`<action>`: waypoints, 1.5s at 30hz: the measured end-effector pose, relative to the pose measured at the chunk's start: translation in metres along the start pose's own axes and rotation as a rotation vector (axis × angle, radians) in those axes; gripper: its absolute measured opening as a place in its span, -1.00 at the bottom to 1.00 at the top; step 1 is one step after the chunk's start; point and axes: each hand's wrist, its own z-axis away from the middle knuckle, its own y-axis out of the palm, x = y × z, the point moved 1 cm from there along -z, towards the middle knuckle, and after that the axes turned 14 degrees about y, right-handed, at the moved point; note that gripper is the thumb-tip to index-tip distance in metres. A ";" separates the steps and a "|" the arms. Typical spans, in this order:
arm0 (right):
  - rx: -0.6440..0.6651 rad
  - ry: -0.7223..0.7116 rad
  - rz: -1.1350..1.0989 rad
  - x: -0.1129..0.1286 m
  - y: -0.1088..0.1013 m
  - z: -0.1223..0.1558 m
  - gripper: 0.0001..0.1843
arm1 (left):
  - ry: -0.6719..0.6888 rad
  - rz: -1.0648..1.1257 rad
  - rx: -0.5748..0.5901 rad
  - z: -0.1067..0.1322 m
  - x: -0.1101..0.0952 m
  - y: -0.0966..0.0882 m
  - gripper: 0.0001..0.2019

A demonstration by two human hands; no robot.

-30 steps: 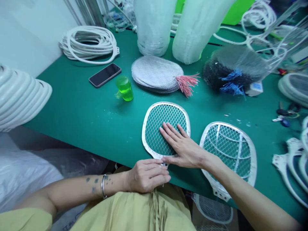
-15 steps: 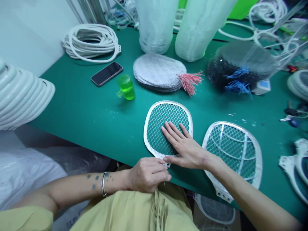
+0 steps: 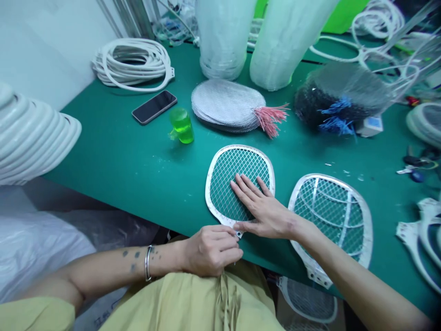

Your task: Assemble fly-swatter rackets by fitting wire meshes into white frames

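A white racket-shaped frame with metal mesh (image 3: 223, 177), like the head of an electric fly swatter, lies flat near the table's front edge. My right hand (image 3: 263, 209) rests on its mesh, fingers stretched and spread, thumb by the neck. Just below the neck, my left hand (image 3: 212, 250) is closed in a fist-like pinch; what its fingers grip is hidden, though a tiny thin tip shows under them. To the right, partly under my right forearm, lies a second meshed swatter head (image 3: 332, 216) with white ribs showing through.
Behind lie a stack of mesh sheets (image 3: 225, 103) with pink strands, a dark mesh bundle (image 3: 344, 87), a green cup (image 3: 182, 126) and a phone (image 3: 155, 107). White frames (image 3: 31, 138) are stacked at left, more (image 3: 134, 64) behind. Keys (image 3: 415, 165) and loose frames (image 3: 413, 234) are at right.
The view has shifted slightly. My left hand has barely moved at the frame's neck, and my right hand stays flat on the mesh.
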 end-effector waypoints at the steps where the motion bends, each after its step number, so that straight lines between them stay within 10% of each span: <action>1: 0.001 0.000 0.000 0.000 0.000 0.000 0.05 | 0.019 -0.024 0.024 0.000 0.000 0.000 -0.82; 8: -0.038 -0.030 -0.002 -0.002 0.004 -0.001 0.08 | 0.136 0.002 0.170 0.002 -0.004 -0.005 -0.77; 13: 0.010 -0.009 0.006 0.002 0.001 0.000 0.08 | -0.192 0.499 0.151 -0.011 0.019 -0.044 -0.83; 17: 0.036 -0.026 -0.021 0.000 -0.005 0.000 0.06 | -0.458 0.031 0.124 -0.016 0.052 -0.060 -0.60; 22: -0.020 -0.007 -0.105 -0.003 0.000 0.004 -0.02 | -0.386 -0.396 0.380 0.002 0.076 -0.037 -0.41; 26: -0.238 0.194 -0.098 -0.004 0.019 0.005 0.05 | -0.388 -0.477 0.370 0.008 0.071 -0.025 -0.42; 31: -0.215 0.252 -0.064 -0.004 0.025 0.000 0.08 | -0.440 -0.439 0.307 -0.011 0.071 -0.031 -0.44; 39: -0.203 0.257 -0.087 -0.009 0.028 -0.003 0.13 | -0.445 -0.333 0.270 -0.043 0.126 -0.015 -0.45; 45: -0.442 0.312 -0.058 -0.015 0.014 -0.010 0.08 | -0.458 -0.344 0.335 -0.031 0.143 0.010 -0.41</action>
